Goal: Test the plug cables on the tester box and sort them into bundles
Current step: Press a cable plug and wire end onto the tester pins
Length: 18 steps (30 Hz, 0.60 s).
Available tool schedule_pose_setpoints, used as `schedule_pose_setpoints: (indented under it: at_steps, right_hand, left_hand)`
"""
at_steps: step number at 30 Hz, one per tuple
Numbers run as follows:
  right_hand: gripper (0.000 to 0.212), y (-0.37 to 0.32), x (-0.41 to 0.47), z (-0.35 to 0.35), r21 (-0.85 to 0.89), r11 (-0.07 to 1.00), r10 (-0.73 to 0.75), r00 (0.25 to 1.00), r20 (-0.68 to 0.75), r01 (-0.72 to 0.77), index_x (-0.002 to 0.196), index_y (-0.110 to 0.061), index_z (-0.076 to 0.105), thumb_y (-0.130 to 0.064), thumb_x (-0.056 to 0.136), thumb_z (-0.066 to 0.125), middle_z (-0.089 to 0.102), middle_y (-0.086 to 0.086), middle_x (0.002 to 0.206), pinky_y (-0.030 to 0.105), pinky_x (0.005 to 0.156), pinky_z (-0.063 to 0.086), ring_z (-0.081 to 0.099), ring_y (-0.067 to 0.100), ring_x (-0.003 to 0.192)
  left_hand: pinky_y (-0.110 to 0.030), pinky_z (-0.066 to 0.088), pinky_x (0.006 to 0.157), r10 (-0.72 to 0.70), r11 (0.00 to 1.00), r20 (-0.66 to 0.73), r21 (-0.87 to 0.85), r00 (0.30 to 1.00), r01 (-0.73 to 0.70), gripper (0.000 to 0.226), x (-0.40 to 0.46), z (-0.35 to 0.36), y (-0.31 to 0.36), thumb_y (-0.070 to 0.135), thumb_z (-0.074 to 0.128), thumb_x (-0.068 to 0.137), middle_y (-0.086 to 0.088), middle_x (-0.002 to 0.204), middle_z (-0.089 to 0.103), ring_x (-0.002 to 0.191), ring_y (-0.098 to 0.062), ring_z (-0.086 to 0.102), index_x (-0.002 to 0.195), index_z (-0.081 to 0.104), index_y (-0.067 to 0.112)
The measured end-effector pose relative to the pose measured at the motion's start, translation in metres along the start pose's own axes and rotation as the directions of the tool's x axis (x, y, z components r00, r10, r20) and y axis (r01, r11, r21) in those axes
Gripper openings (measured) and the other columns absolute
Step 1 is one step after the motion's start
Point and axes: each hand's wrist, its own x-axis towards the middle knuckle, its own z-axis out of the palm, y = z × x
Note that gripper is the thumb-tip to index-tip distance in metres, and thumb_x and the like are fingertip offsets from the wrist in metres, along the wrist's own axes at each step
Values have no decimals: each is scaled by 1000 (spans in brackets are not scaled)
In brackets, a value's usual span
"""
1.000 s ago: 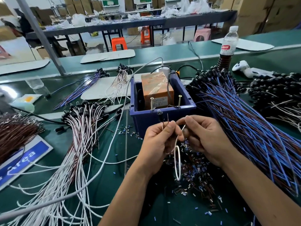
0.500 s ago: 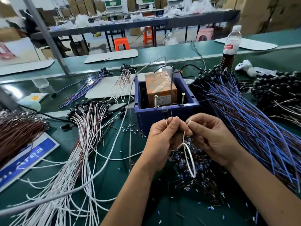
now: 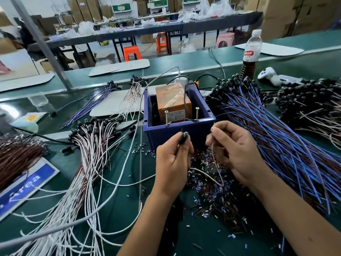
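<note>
My left hand (image 3: 172, 161) grips the black plug end of a white plug cable (image 3: 208, 175), plug tip up, just in front of the tester box (image 3: 177, 130). My right hand (image 3: 234, 150) pinches the cable's bare wire end below the box's right screw (image 3: 197, 113). The cable sags in a loop between both hands. The box is a blue bin with an orange unit (image 3: 172, 104) inside and a left screw (image 3: 166, 117) on its near rim. A white-wire bundle (image 3: 86, 163) lies at left, a blue-wire bundle (image 3: 276, 145) at right.
Cut insulation bits (image 3: 212, 196) litter the green table under my hands. A brown-wire bundle (image 3: 18, 157) lies at far left, a black-plug pile (image 3: 310, 104) at far right. A water bottle (image 3: 251, 50) and a white controller (image 3: 271, 76) stand behind. A grey cord (image 3: 114, 189) crosses the table.
My hands have drawn apart, stretching the cable's loop wider. The left hand now shows the black plug upright; the right hand has lifted the wire end toward the right screw.
</note>
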Motion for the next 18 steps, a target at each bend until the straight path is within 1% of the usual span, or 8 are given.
schedule_pose_setpoints:
  at_steps: [2, 4, 6, 8, 10, 12, 15, 18]
  right_hand:
    - [10, 0, -1, 2, -194, 969, -165, 985, -58, 151, 94, -15, 70, -15, 102, 64, 73, 9, 78, 18, 47, 36, 48, 9, 51]
    - [8, -1, -2, 6, -379, 881, -341, 935, -96, 282, 95, -13, 71, -13, 102, 66, 75, 4, 79, 17, 54, 47, 62, 6, 57]
    - [7, -4, -3, 10, -487, 806, -452, 881, -138, 336, 97, -16, 72, -16, 102, 67, 75, -3, 81, 27, 62, 57, 71, 13, 69]
    - [6, -8, -1, 14, -584, 728, -540, 826, -163, 361, 98, -21, 71, -21, 102, 67, 74, -7, 81, 34, 63, 56, 71, 17, 74]
    - [7, -15, 3, 19, -685, 637, -609, 776, -165, 354, 97, -24, 71, -24, 102, 66, 70, -9, 80, 30, 63, 50, 66, 18, 74]
    - [9, -19, 7, 25, -722, 612, -614, 769, -179, 321, 95, -20, 72, -21, 101, 66, 70, -11, 78, 22, 64, 48, 65, 10, 72]
    - [10, -20, 12, 36, -727, 645, -556, 798, -232, 238, 92, -16, 72, -18, 99, 67, 69, -16, 76, 12, 65, 49, 67, 1, 70]
    - [11, -15, 13, 44, -652, 744, -436, 845, -311, 144, 89, -16, 71, -18, 100, 67, 71, -10, 72, 26, 59, 55, 66, 8, 59]
  left_hand:
    - [-24, 27, 51, 48, 999, -38, 15, 998, -47, 39, -1, -2, -1, 32, 44, 106, 5, 56, 41, 51, -8, 34, 74, 57, 13]
    - [-27, 25, 52, 63, 998, -82, -18, 995, -65, 34, -2, -4, -2, 25, 42, 100, 10, 56, 40, 52, -9, 32, 80, 67, 14]
    - [-30, 24, 51, 58, 996, -145, -52, 988, -66, 34, 0, -7, -2, 20, 41, 97, 12, 58, 40, 53, -11, 31, 95, 74, 16]
    - [-29, 28, 52, 75, 997, -213, -10, 974, -79, 35, 2, -9, 0, 13, 42, 100, 11, 60, 43, 55, -10, 35, 112, 74, 18]
    - [-24, 33, 54, 100, 995, -267, 44, 958, -91, 34, 4, -11, 2, 9, 42, 101, 10, 61, 46, 56, -9, 39, 120, 70, 15]
    - [-22, 35, 56, 109, 994, -299, 61, 948, -95, 33, 5, -12, 4, 5, 42, 99, 9, 62, 47, 58, -9, 42, 121, 66, 13]
    - [-22, 38, 56, 109, 994, -308, 26, 945, -106, 21, 5, -12, 9, 4, 43, 98, 8, 62, 50, 58, -10, 44, 111, 54, 17]
    - [-24, 38, 55, 97, 995, -344, 23, 934, -95, 9, 6, -14, 10, 10, 46, 100, 6, 59, 53, 55, -11, 45, 98, 45, 19]
